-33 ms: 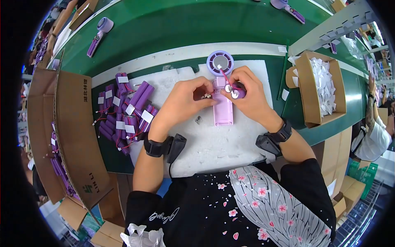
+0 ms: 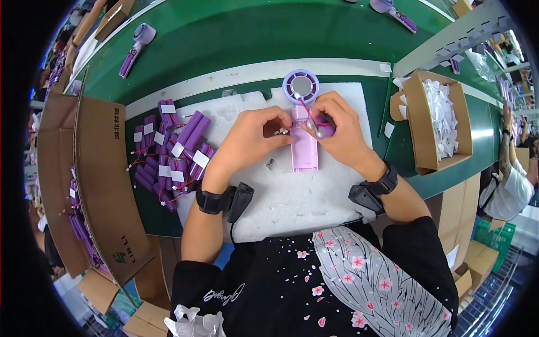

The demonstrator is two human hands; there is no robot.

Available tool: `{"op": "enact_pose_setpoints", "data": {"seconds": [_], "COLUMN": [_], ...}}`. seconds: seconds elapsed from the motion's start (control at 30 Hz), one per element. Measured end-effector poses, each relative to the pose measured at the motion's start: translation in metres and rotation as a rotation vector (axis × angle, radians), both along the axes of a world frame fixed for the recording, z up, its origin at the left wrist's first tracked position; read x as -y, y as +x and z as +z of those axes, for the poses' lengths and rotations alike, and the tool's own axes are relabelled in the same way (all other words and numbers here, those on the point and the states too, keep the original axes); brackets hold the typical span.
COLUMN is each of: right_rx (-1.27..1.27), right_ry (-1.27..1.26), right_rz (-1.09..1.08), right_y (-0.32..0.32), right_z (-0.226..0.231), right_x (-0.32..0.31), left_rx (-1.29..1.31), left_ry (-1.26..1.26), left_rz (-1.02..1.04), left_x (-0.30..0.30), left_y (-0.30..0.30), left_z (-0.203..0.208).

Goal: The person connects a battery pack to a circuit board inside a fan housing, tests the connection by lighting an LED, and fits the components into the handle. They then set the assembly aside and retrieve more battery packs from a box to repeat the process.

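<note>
A handheld fan lies on the white foam sheet before me, its round lilac head (image 2: 302, 86) farthest away and its open pink handle shell (image 2: 305, 154) toward me. My left hand (image 2: 259, 132) is closed at the left side of the handle, pinching a small metallic-looking part (image 2: 282, 131) that I cannot make out. In my right hand (image 2: 339, 126) is a purple battery pack (image 2: 325, 130), its shiny round ends facing up, held over the right edge of the handle. A red wire (image 2: 305, 106) runs between the fan head and the pack area; its ends are partly hidden.
Several purple battery packs (image 2: 174, 149) with white labels are heaped at left, beside a cardboard box (image 2: 109, 185). An open carton (image 2: 418, 123) of white paper scraps stands at right. Beyond a pale rail, other fans (image 2: 144, 35) lie on the green surface (image 2: 241, 33).
The battery pack in my right hand has tipped slightly and its ends sit a little lower. The white wire end by the fan head has shifted slightly. My left hand is nearly still.
</note>
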State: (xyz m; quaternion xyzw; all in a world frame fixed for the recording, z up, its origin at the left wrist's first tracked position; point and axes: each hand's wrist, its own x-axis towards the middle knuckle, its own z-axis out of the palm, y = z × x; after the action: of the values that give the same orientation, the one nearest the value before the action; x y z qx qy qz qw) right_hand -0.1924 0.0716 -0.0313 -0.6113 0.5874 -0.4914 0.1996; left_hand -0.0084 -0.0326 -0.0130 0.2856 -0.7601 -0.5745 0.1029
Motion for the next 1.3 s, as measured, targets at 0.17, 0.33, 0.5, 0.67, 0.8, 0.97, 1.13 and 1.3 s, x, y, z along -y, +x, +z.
{"op": "enact_pose_setpoints", "data": {"seconds": [0.17,0.33,0.5,0.67,0.8,0.97,1.13,1.3], "right_rx": [-0.227,-0.236,-0.239,-0.269,-0.273,-0.311,-0.41,-0.325], "right_ry": [-0.213,-0.154,-0.125,-0.105,-0.096,-0.071,-0.051,0.009], "right_rz": [0.13,0.129,0.104,0.084,0.087,0.119,0.14,0.122], "right_y": [0.007,0.005,0.007,0.008,0.011,0.011,0.011,0.01], "right_z": [0.002,0.001,-0.002,0.0,0.004,0.006,0.01,0.008], "right_x": [0.002,-0.005,-0.005,-0.005,-0.004,-0.005,-0.012,-0.02], "left_rx": [-0.039,-0.029,0.002,0.001,0.009,-0.114,-0.264,-0.147], "left_ry": [-0.122,-0.142,-0.056,-0.038,-0.025,-0.201,-0.328,-0.253], "left_rz": [-0.067,-0.092,-0.022,-0.012,-0.017,-0.103,-0.067,-0.135], "left_x": [0.0,-0.005,-0.007,-0.005,-0.003,0.001,-0.003,-0.007], "left_y": [0.004,-0.005,-0.005,-0.006,-0.004,-0.004,0.0,-0.004], "left_z": [0.001,0.005,0.005,0.004,0.009,0.004,-0.017,-0.005]}}
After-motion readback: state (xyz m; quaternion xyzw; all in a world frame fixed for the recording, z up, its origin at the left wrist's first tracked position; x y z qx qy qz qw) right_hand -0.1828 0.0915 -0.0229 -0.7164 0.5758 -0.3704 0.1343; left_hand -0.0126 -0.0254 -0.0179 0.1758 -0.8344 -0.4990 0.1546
